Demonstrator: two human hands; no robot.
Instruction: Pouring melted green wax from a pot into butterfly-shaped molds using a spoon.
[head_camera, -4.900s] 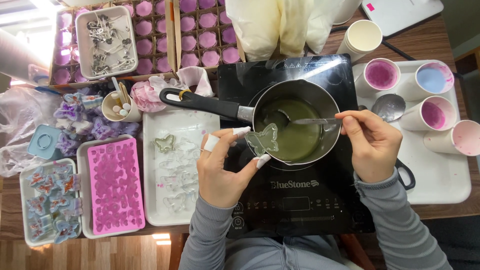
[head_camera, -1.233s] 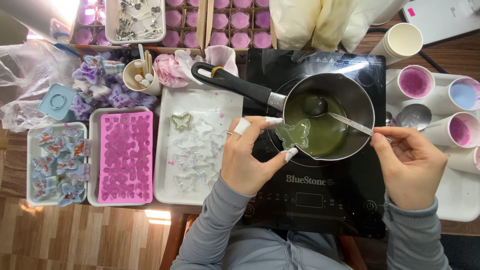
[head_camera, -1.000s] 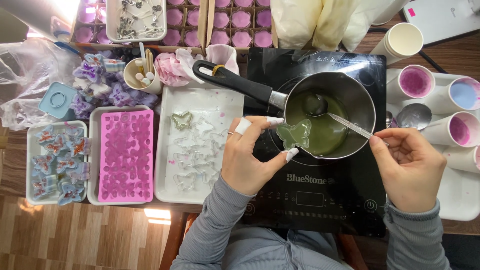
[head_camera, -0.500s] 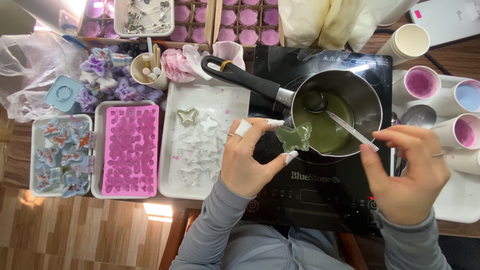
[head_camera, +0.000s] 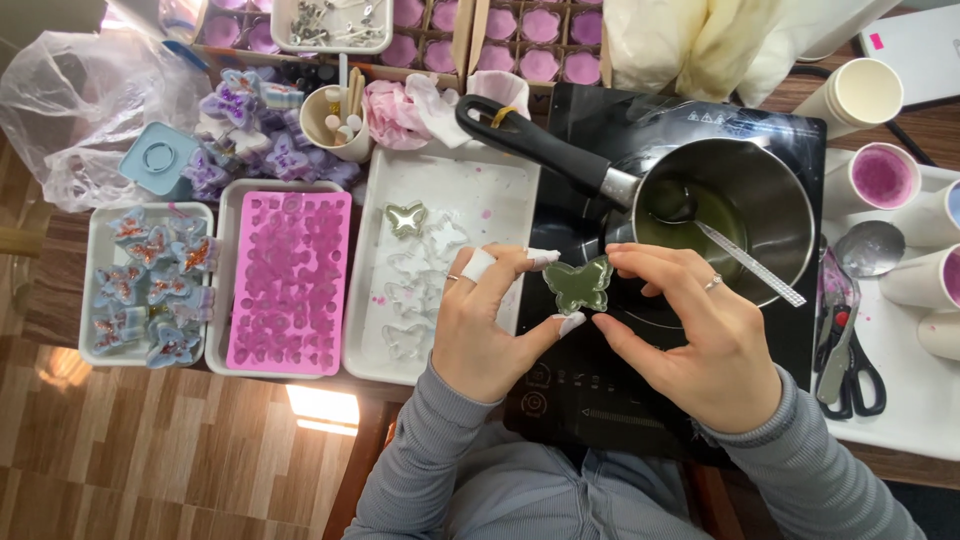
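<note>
Right now my left hand pinches a small green butterfly-shaped mould between thumb and forefinger, and my right hand closes its fingertips on the mould's other side, above the black induction hob. Its filling looks glossy and olive-green. Just behind stands the steel saucepan of green liquid, a thin metal stick resting inside. Left sits a white tray of clear moulds.

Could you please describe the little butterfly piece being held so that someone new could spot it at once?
Start at the steel saucepan on the black cooktop. Just in front of its rim, the left hand and right hand pinch a green butterfly piece between their fingertips. The butterflies on the trays are clear, purple or blue.
</note>
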